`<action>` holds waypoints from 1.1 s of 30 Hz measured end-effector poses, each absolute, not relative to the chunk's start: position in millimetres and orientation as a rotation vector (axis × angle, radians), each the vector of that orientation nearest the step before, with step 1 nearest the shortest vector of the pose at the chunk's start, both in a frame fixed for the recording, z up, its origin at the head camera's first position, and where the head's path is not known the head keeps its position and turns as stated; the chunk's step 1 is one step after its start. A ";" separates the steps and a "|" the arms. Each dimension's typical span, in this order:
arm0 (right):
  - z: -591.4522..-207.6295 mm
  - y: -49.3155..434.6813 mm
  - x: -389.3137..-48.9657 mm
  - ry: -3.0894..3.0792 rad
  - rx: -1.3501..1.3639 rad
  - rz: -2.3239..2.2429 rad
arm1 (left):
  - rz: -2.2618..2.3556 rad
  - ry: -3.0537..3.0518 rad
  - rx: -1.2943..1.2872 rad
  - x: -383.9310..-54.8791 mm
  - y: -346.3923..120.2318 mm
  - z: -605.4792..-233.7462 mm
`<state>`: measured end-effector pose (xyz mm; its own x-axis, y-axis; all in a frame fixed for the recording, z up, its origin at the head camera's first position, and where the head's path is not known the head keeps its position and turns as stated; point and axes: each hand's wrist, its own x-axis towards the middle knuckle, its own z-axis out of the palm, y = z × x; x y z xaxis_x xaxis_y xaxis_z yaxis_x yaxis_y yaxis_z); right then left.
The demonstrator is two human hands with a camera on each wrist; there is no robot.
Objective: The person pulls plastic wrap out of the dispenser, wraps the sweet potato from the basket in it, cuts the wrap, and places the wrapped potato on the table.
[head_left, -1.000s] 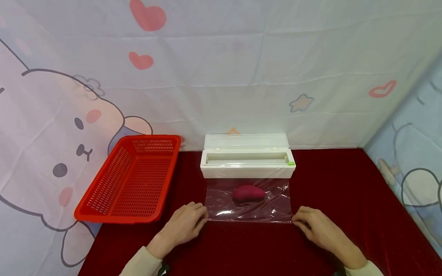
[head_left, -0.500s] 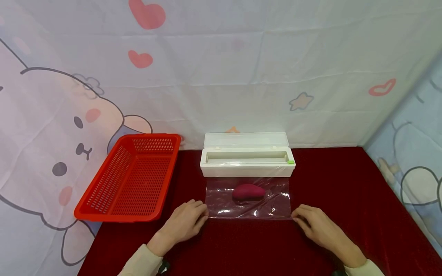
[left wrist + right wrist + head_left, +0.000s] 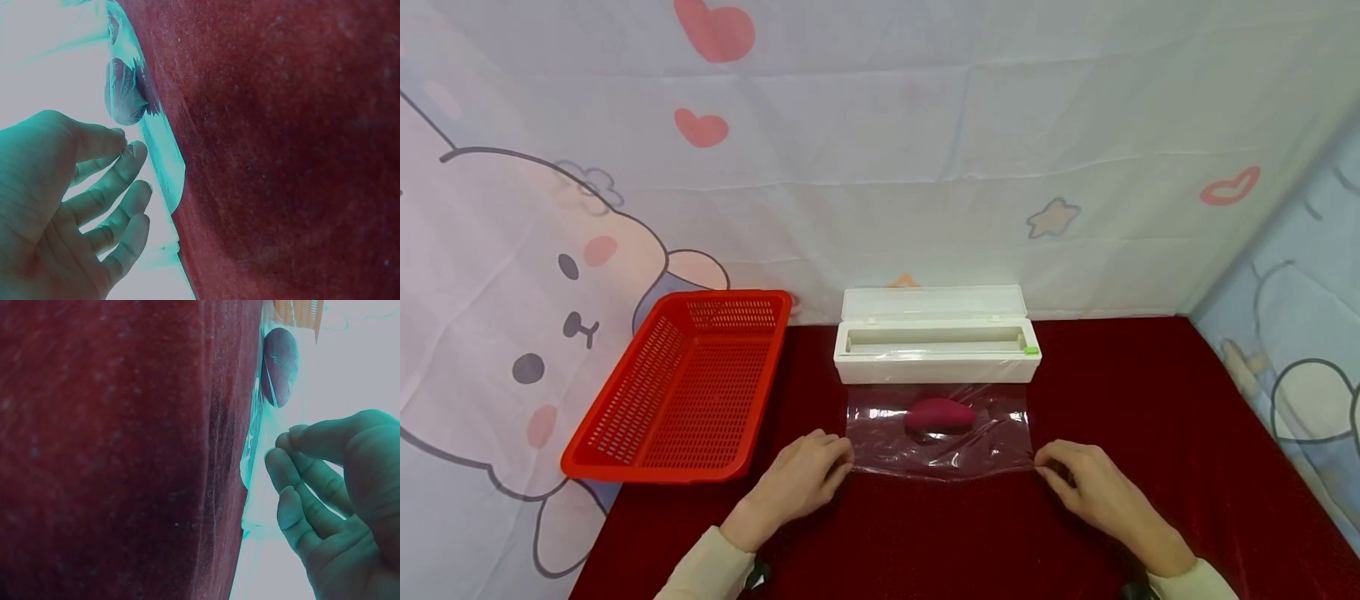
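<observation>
The left hand [image 3: 801, 479] is pinching the near left corner of a clear film [image 3: 985, 454] between thumb and fingertips, and the right hand [image 3: 1086, 479] is gripping the near right corner in the same manner. Between them the near edge is sagging slightly, and bright glints and creases are showing across the sheet. A purple object [image 3: 940, 412] is lying within the film's outline, near the middle and closer to the box; whether it is resting above or beneath the sheet, one cannot tell. The white box [image 3: 932, 371] is standing just behind, the film's far end reaching its front wall. Its lid [image 3: 932, 302] is standing open at the back, and a green slider [image 3: 1032, 351] is sitting at the right end of its front edge. To the left, a red basket [image 3: 655, 476] is occupying the side of the counter [image 3: 925, 542], which is bearing a dark red cloth. A printed backdrop [image 3: 880, 125] is hanging behind.
</observation>
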<state>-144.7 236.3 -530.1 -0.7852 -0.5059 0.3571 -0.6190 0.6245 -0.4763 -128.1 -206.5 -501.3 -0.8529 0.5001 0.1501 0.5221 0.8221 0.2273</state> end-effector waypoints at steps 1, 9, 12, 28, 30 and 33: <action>-530.1 236.3 -144.7 -2.656 0.932 0.884 | -0.402 -2.911 -0.822 -128.3 -206.7 -501.2; -530.8 237.5 -146.0 -2.650 0.950 0.914 | -0.410 -2.871 -0.822 -131.5 -206.8 -498.5; -529.8 237.6 -146.6 -2.668 0.939 0.905 | -0.415 -2.858 -0.818 -132.5 -207.2 -497.9; -522.5 236.3 -149.7 -2.728 0.893 0.878 | -0.435 -2.784 -0.826 -137.2 -209.6 -491.3; -521.7 236.1 -150.6 -2.724 0.891 0.866 | -0.429 -2.772 -0.826 -137.6 -209.8 -490.3; -520.4 235.9 -152.3 -2.703 0.890 0.844 | -0.428 -2.763 -0.821 -138.3 -209.7 -488.4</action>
